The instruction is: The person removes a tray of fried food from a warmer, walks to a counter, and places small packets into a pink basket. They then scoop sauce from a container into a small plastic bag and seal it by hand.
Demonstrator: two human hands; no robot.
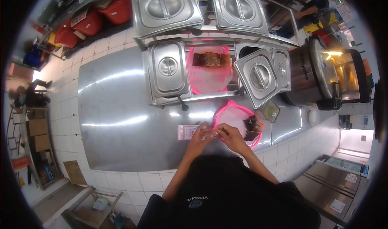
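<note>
My left hand [201, 135] and my right hand [231, 136] meet in front of my chest above the steel table, fingertips pinched close together. Whatever lies between them is too small to make out. Just beyond my right hand is a pink basket [217, 112] with a white lining. Dark pieces [251, 125], partly in transparent wrapping, lie on its right side. A flat packet [185, 132] with printed white and red markings rests on the table beside my left hand, which partly covers it.
Behind the basket stands a metal rack holding lidded steel pans [168, 66] and a second pink basket [195, 81] with dark packed food [211, 60]. One pan lid [258, 76] sits askew. A large steel cooker [309, 73] is at right. Steel table [113, 107] extends left.
</note>
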